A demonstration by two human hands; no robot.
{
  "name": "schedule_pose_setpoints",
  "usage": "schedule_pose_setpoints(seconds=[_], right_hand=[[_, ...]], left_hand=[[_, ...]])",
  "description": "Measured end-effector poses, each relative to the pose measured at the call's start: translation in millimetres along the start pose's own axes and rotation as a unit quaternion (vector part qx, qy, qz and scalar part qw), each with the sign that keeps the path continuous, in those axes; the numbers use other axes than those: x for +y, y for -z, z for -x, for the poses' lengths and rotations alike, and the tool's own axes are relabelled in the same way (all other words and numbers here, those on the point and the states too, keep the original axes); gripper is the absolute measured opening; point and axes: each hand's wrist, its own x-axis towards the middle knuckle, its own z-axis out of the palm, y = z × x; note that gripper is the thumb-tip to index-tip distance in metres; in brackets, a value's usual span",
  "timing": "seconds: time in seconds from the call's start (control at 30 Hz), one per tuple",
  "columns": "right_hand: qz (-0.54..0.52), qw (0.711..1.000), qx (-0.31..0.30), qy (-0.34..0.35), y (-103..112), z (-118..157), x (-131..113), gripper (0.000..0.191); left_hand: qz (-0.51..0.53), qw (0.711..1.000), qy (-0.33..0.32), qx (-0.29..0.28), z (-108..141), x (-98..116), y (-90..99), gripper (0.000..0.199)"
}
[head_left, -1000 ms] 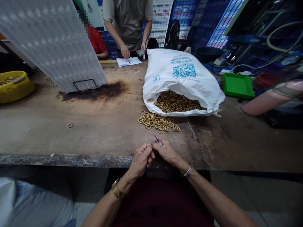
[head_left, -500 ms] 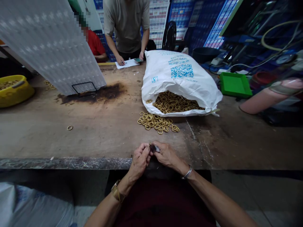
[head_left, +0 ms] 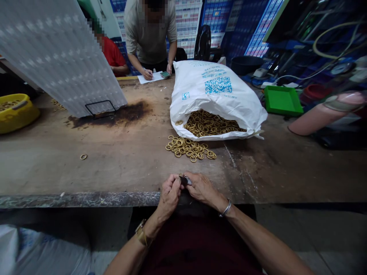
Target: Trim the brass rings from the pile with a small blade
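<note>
Gripping a small tool [head_left: 185,180], dark at one end and pale at the other, the right hand [head_left: 202,188] meets the left hand [head_left: 169,193] over the near edge of the table [head_left: 120,172]. The left thumb and fingers press together at the tool's dark end, pinching a small piece [head_left: 181,175], probably a ring, though it is too tiny to be sure. Just beyond the hands, gold-coloured rings [head_left: 190,149] lie piled before the open mouth of a white sack [head_left: 197,86] with many more inside. One loose ring [head_left: 81,156] lies well apart, to the left on the table.
</note>
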Motion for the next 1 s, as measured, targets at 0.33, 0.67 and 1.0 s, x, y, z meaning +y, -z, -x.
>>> schedule_pose_setpoints(seconds=[0.33,0.67,1.0], right_hand=[[0.139,0.975,0.099,-0.142,14,-22,34,0.017],[0.187,0.964,0.092,-0.168,26,-39,35,0.010],[-0.201,0.941,0.201,-0.181,26,-37,50,0.021]], left_hand=[[0.218,0.971,0.048,-0.084,12,8,-10.3,0.034],[0.327,0.932,0.145,-0.062,3,13,-2.5,0.030],[0.310,0.938,0.152,-0.042,-10,12,-7.1,0.034]])
